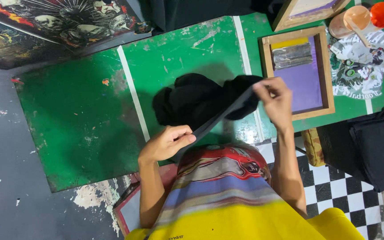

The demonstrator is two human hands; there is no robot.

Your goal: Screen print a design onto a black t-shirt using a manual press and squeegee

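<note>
Head view: bunched black cloth (192, 100) hides the green table (76, 120) beneath.

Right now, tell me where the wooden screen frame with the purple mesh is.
In the head view, the wooden screen frame lies upper right on the green table, just beyond the right hand gripping the black garment.

Black garment (192, 100): matt cloth; green table (76, 120): chipped, worn paint.

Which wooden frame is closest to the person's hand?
The frame with the purple screen, just beside the right hand. The other frame sits farther off at the top edge.
</note>
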